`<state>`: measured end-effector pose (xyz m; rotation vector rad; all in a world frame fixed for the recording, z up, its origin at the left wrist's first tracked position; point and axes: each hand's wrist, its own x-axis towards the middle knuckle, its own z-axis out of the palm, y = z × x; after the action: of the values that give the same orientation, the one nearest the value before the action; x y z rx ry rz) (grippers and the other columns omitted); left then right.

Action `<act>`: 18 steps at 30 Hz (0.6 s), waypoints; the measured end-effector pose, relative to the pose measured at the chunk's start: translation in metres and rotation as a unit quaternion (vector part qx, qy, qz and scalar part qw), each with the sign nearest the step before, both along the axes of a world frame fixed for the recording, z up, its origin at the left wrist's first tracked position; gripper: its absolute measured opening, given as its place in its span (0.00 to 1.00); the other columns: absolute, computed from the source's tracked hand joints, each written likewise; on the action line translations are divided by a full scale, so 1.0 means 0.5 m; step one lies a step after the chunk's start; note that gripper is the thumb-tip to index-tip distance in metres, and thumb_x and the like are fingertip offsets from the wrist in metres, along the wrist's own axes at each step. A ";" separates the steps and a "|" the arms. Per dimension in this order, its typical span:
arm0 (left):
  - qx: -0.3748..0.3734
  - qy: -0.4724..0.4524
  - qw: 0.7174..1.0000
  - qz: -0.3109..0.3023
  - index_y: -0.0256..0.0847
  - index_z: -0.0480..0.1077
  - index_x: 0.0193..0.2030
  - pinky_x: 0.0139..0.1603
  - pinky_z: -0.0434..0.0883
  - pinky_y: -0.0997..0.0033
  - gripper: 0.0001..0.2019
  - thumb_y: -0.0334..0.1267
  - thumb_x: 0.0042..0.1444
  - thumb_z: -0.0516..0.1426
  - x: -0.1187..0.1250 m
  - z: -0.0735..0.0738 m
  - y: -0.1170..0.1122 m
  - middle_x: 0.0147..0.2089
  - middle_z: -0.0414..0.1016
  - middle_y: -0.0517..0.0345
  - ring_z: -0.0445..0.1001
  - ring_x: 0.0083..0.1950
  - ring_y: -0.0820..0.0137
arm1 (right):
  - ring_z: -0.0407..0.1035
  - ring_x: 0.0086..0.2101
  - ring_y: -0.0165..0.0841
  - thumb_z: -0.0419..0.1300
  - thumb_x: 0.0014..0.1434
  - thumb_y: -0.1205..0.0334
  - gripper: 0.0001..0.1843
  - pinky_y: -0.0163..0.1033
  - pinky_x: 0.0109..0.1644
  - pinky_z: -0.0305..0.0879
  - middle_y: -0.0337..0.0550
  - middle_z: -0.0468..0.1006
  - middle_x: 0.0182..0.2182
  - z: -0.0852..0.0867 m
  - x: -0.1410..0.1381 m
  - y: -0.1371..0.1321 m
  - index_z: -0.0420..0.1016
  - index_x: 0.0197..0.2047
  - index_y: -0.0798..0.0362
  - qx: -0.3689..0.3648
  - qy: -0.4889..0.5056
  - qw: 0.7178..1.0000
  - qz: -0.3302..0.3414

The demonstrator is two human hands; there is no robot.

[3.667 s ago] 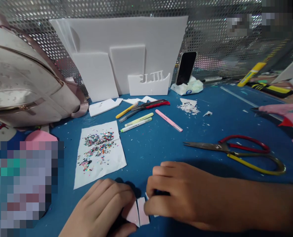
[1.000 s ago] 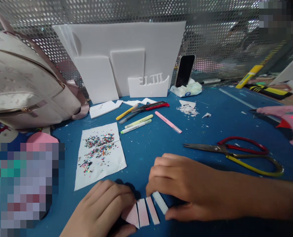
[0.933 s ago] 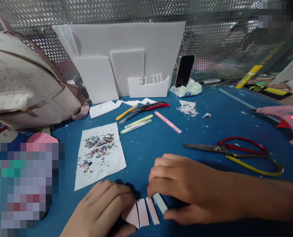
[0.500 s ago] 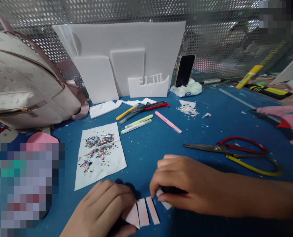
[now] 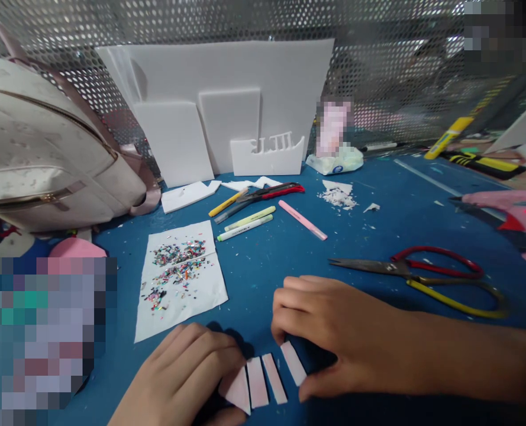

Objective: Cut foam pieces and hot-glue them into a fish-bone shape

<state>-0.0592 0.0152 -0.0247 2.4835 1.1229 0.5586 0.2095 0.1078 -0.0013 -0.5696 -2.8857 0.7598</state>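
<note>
The right grip (image 5: 325, 322) pinches a pink strip (image 5: 293, 363) by its ends on the desk (image 5: 263, 290), long axis slanting away leftward. The left grip (image 5: 189, 367) holds down a wider pink piece (image 5: 236, 388). A paper sheet (image 5: 203, 305) bears multicoloured glitter flakes (image 5: 180, 255).

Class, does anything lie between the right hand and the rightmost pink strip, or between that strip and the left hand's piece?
Nothing visible separates the right hand from the rightmost strip. Between that strip and the pink piece partly under the left hand lie a narrow strip and, nearer the piece, a wider strip.
</note>
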 end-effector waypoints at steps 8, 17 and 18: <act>-0.007 -0.008 1.000 -0.017 0.43 0.64 0.50 0.46 0.68 0.73 0.13 0.42 0.65 0.62 -0.005 -0.004 0.003 0.45 0.74 0.60 0.71 0.43 0.70 | 0.66 0.42 0.40 0.70 0.56 0.43 0.27 0.43 0.44 0.59 0.42 0.73 0.44 0.028 0.017 0.015 0.71 0.51 0.51 0.051 -0.010 0.999 -0.012; -0.020 -0.019 1.000 0.002 0.44 0.64 0.48 0.47 0.68 0.73 0.11 0.43 0.65 0.61 0.000 0.002 0.001 0.45 0.75 0.61 0.71 0.43 0.70 | 0.66 0.42 0.38 0.68 0.62 0.58 0.12 0.41 0.43 0.58 0.41 0.73 0.43 0.045 0.030 0.034 0.72 0.47 0.50 0.008 -0.073 0.997 -0.025; -0.017 -0.022 1.000 0.001 0.44 0.64 0.48 0.47 0.68 0.73 0.11 0.43 0.66 0.60 0.000 0.001 0.001 0.45 0.75 0.60 0.72 0.43 0.69 | 0.66 0.42 0.38 0.68 0.62 0.58 0.13 0.41 0.43 0.57 0.40 0.73 0.43 0.043 0.029 0.033 0.72 0.46 0.49 0.002 -0.069 0.997 -0.027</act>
<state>-0.0592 0.0158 -0.0240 2.4295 1.1103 0.5881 0.2239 0.1240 0.0200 -0.7247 -2.9805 0.7361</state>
